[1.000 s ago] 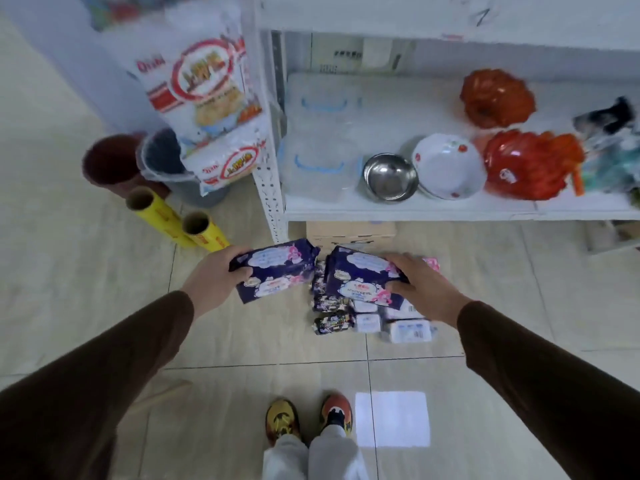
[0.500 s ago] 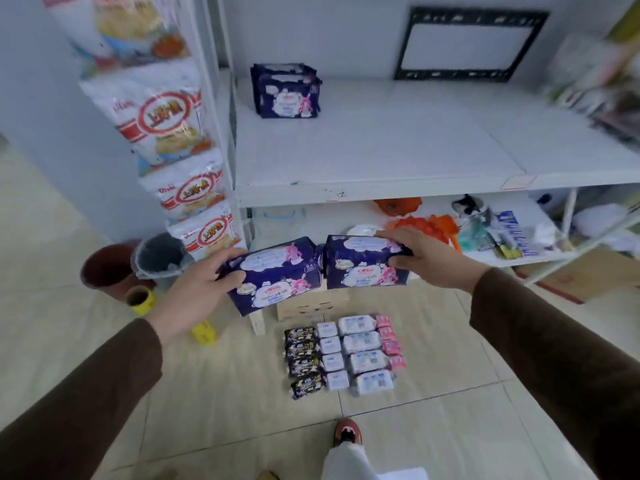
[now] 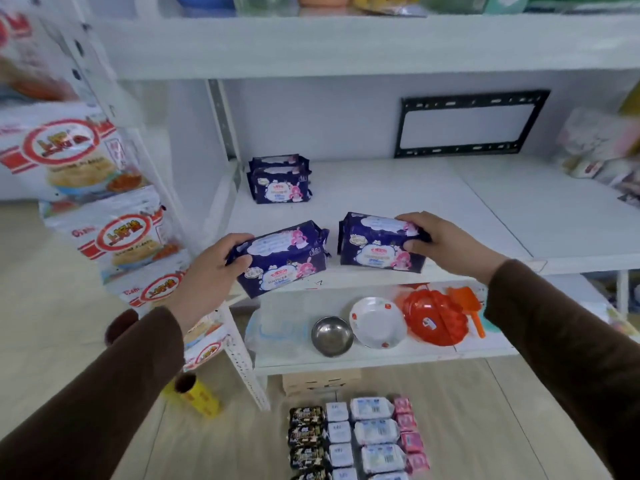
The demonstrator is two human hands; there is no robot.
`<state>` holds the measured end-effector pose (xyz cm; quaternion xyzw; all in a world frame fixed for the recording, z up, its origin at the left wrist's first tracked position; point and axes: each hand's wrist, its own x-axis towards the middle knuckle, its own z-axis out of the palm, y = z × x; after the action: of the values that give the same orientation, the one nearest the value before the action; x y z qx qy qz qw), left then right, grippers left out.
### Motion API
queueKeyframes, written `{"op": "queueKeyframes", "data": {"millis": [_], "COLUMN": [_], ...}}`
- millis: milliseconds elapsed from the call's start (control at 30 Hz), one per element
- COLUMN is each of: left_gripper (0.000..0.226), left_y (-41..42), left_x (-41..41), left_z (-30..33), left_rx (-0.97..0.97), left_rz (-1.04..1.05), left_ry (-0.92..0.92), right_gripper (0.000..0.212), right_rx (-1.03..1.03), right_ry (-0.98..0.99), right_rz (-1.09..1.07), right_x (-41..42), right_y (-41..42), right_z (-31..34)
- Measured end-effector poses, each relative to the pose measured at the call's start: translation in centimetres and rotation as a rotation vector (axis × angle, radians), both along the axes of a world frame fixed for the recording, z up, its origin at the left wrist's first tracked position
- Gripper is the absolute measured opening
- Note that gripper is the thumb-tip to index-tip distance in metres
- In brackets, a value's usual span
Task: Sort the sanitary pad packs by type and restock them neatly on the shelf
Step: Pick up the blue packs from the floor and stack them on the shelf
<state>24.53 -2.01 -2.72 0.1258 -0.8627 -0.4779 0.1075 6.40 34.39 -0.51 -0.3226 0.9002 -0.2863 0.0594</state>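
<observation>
Far left, snack bags with red circle logos hang down the side of the white rack, and a yellow roll lies on the floor below them. The left hand grips a dark blue pad pack by its left end, fingers curled over the top and thumb underneath; the pack is tilted and held in the air at the front edge of the middle shelf. At the back left corner of that shelf stands a small stack of matching dark blue packs, upright and facing forward. Just right of the first pack, with a narrow gap between them, the right hand holds a second dark blue pack by its right end (whether its bottom edge touches the shelf board I cannot tell). On the shelf's back wall hangs a black frame. On the lower shelf sit a steel bowl, a white bowl tipped against it, and an orange plastic basket. On the floor in front lie rows of packs: black ones on the left, white ones in the middle, pink ones on the right.
</observation>
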Motion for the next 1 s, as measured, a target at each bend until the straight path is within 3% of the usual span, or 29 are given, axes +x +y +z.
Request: {"op": "queueKeyframes", "data": {"millis": [300,567,733,1000], "left_gripper": [0.021,0.021,0.061,0.060], "left_y": [-1.6,-3.6,-4.7,-5.1], "left_x": [-8.3,-12.1,-11.6,-14.7], "left_z": [-0.2,-2.1,-3.6,-3.9], "left_rx": [-0.065,0.011,-0.116,-0.164], "left_rz": [0.031,0.066,-0.055,0.029], "left_ry": [-0.085,-0.084,-0.083,0.005], "right_gripper": [0.041,0.038,0.043,0.043], "right_rx": [-0.124,-0.100,-0.089,-0.166], "right_ry": [-0.051,-0.156,-0.247,-0.395], "right_rz": [-0.111,0.060,0.118,0.049], "right_x": [-9.0,-12.5,-13.4,-15.3], "right_y": [-6.9,-18.1,-22.5,-25.4], "right_z": [-1.6,-2.3,-2.8,-3.0]}}
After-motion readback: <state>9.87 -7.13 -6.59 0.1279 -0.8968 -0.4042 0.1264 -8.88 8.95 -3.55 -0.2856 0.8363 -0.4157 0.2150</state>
